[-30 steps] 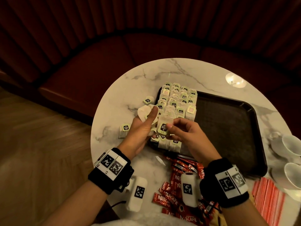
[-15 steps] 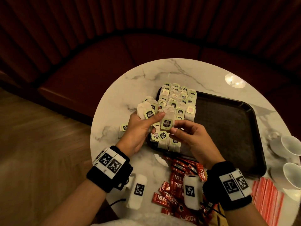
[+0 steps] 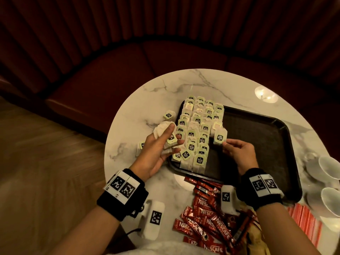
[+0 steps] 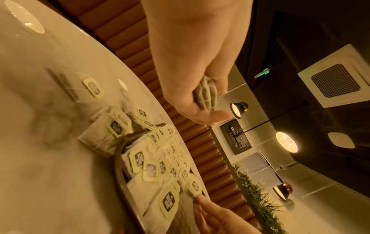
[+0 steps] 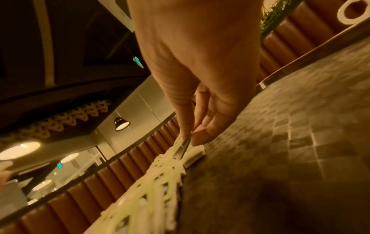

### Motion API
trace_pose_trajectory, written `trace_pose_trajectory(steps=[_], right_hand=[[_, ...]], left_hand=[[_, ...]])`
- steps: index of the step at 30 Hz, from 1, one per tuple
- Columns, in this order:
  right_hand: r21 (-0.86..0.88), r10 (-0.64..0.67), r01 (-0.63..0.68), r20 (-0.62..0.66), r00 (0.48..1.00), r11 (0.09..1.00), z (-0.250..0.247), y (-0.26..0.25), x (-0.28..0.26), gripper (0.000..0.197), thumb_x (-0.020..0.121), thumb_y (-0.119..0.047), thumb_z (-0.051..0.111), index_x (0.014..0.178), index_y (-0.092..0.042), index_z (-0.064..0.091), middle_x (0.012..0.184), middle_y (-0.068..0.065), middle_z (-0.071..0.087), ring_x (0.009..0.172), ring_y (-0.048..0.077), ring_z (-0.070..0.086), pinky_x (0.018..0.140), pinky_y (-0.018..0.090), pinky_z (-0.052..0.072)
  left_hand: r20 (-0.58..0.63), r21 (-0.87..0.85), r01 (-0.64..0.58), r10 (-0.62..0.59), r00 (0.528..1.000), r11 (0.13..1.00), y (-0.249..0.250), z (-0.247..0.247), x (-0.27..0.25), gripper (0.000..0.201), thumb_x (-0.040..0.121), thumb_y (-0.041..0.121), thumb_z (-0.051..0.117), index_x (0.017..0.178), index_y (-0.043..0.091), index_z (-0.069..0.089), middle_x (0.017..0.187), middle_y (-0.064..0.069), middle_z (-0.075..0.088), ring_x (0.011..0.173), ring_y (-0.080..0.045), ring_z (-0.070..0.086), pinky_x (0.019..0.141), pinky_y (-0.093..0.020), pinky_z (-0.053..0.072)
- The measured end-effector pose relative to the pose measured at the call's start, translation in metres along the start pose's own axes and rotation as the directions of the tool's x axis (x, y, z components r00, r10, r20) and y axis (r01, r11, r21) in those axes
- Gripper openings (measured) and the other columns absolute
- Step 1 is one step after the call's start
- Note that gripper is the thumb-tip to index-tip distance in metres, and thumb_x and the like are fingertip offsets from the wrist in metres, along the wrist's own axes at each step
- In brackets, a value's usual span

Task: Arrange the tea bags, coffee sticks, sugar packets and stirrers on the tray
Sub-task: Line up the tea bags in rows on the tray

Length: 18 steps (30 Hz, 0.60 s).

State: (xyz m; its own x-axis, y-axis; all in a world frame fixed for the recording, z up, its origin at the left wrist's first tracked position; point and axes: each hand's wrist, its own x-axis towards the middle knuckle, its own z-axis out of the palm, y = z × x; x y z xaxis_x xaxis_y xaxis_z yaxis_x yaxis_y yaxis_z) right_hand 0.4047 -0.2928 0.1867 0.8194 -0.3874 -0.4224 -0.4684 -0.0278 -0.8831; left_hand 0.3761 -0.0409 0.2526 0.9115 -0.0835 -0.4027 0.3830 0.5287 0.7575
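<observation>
A dark tray (image 3: 257, 137) lies on the round marble table (image 3: 165, 89). Its left part holds rows of tea bags (image 3: 198, 129) with pale green tags. My left hand (image 3: 161, 142) holds a small stack of tea bags (image 4: 206, 96) just off the tray's left edge, thumb on top. My right hand (image 3: 233, 146) pinches one tea bag (image 3: 219, 138) by its lower edge at the right side of the rows; the right wrist view shows the pinch (image 5: 186, 139). Red coffee sticks (image 3: 206, 218) lie in a heap at the table's near edge.
Loose tea bags (image 3: 168, 115) lie on the marble left of the tray. Red-striped packets (image 3: 305, 221) sit at the near right, white cups (image 3: 329, 170) at the right edge. A red upholstered bench (image 3: 110, 70) curves behind the table. The tray's right half is bare.
My right hand has moved right with one tea bag, from the middle of the rows to their right side. The left hand still holds its stack and has shifted slightly.
</observation>
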Motion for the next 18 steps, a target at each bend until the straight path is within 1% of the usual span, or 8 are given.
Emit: trace_pose_trajectory(steps=[2,3,5,8,12,14,16,18], right_hand=[[-0.099,0.010,-0.010,-0.005,1.000,0.995,-0.001,0.006,0.014,0.010,0.086,-0.005,0.071,0.087,-0.015,0.070,0.101,0.015,0.073,0.088,0.021,0.069,0.092,0.038,0.055],[-0.130,0.013,-0.012,0.009,1.000,0.991,0.000,0.008,0.019,0.009,0.086,-0.006,0.072,0.088,-0.015,0.071,0.099,0.013,0.074,0.089,0.022,0.069,0.093,0.040,0.055],[-0.175,0.010,-0.004,0.033,0.999,0.985,0.003,0.007,0.025,0.009,0.085,-0.007,0.074,0.094,-0.010,0.072,0.097,0.011,0.073,0.088,0.022,0.070,0.092,0.037,0.055],[-0.189,-0.010,0.015,0.028,1.000,0.982,0.009,0.000,0.028,0.022,0.086,-0.010,0.074,0.107,-0.005,0.069,0.097,0.010,0.071,0.087,0.021,0.070,0.087,0.033,0.056],[-0.215,0.009,0.004,0.059,0.998,0.977,0.014,-0.004,0.032,0.030,0.087,-0.012,0.073,0.114,-0.001,0.068,0.099,0.013,0.072,0.086,0.023,0.069,0.085,0.035,0.057],[-0.281,-0.009,0.021,0.045,0.999,0.960,0.012,-0.005,0.030,0.034,0.088,-0.017,0.073,0.119,-0.003,0.066,0.102,0.013,0.071,0.083,0.019,0.068,0.082,0.034,0.057],[-0.354,-0.058,0.062,0.022,0.998,0.933,0.009,-0.008,0.025,0.036,0.089,-0.024,0.072,0.121,-0.007,0.065,0.103,0.009,0.071,0.082,0.015,0.066,0.080,0.033,0.057],[-0.414,-0.126,0.127,0.030,0.992,0.901,0.009,-0.013,0.015,0.034,0.090,-0.030,0.070,0.119,-0.012,0.066,0.108,0.005,0.070,0.090,0.016,0.066,0.087,0.036,0.056]], left_hand=[[-0.001,-0.005,0.003,-0.003,1.000,1.000,-0.001,0.000,-0.001,0.027,0.093,0.028,0.059,0.115,0.012,0.060,0.086,-0.009,0.069,0.075,-0.018,0.072,0.056,-0.023,0.057],[-0.002,-0.005,0.005,-0.005,1.000,1.000,-0.001,0.000,-0.001,0.025,0.093,0.028,0.059,0.114,0.013,0.060,0.086,-0.009,0.069,0.075,-0.018,0.072,0.057,-0.024,0.057],[-0.002,-0.006,0.004,-0.004,1.000,1.000,-0.001,-0.001,-0.001,0.026,0.094,0.026,0.058,0.115,0.012,0.060,0.086,-0.010,0.069,0.075,-0.019,0.071,0.058,-0.025,0.058],[-0.002,-0.015,-0.006,0.006,1.000,1.000,0.002,-0.003,-0.001,0.030,0.094,0.026,0.058,0.119,0.009,0.058,0.088,-0.013,0.068,0.076,-0.020,0.071,0.060,-0.026,0.059],[-0.019,-0.040,-0.009,0.009,1.000,0.999,0.004,-0.004,0.000,0.036,0.093,0.027,0.059,0.121,0.004,0.057,0.089,-0.016,0.066,0.073,-0.022,0.071,0.061,-0.028,0.060],[-0.024,-0.055,-0.009,0.007,1.000,0.998,0.004,-0.004,0.001,0.037,0.094,0.029,0.057,0.121,0.003,0.057,0.088,-0.017,0.066,0.073,-0.022,0.071,0.063,-0.030,0.061],[-0.026,-0.055,-0.004,0.003,1.000,0.998,0.004,-0.003,0.002,0.036,0.097,0.030,0.053,0.118,0.002,0.058,0.088,-0.017,0.067,0.075,-0.023,0.071,0.069,-0.033,0.062],[-0.022,-0.035,-0.001,0.000,1.000,0.999,0.003,-0.003,0.002,0.035,0.100,0.030,0.048,0.116,0.001,0.058,0.088,-0.017,0.069,0.080,-0.024,0.071,0.076,-0.036,0.061]])
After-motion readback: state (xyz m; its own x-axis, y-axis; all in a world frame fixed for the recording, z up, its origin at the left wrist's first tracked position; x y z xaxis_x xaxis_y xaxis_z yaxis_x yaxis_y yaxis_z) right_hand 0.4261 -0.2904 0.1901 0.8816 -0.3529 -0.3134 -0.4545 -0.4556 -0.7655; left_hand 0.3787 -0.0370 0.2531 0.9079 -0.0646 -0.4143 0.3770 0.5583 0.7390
